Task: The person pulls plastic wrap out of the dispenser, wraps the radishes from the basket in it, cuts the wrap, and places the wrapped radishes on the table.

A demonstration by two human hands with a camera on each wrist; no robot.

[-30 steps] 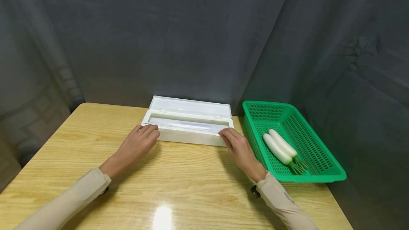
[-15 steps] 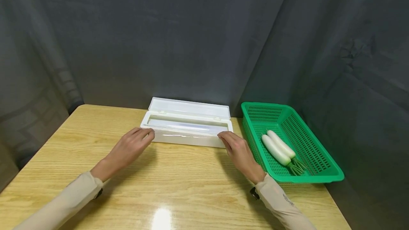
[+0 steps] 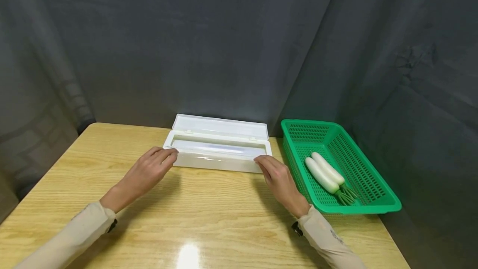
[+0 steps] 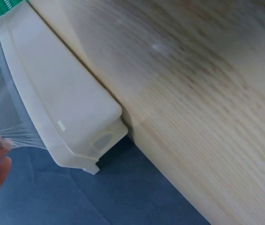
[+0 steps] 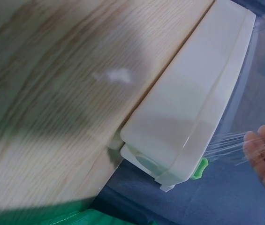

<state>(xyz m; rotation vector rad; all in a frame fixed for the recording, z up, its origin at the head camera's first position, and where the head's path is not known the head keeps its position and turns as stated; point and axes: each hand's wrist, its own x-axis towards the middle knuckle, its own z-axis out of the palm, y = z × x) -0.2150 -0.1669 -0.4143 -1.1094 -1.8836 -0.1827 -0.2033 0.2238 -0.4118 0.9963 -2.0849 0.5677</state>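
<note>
A white cling film dispenser (image 3: 218,164) stands at the back of the table with its lid (image 3: 220,126) tipped back. The film roll (image 3: 220,147) shows inside. My left hand (image 3: 147,171) pinches one corner of the clear cling film (image 4: 25,136) beside the dispenser's left front end. The right hand (image 3: 279,179) pinches the opposite corner by the right front end. Between both hands the sheet stretches along the dispenser's front, gathered into creases at the fingers, as both wrist views show. A green piece (image 5: 200,168) sits at the dispenser's end in the right wrist view.
A green plastic basket (image 3: 367,152) stands on the right, close to my right forearm. Two white radishes (image 3: 324,173) with green stems lie in it. The wooden table (image 3: 209,211) reaches back to a dark grey curtain (image 3: 209,45).
My left hand has drawn back slightly to the left and toward me, with the film held. The right hand has stayed nearly in place. The head view has shifted a little.
</note>
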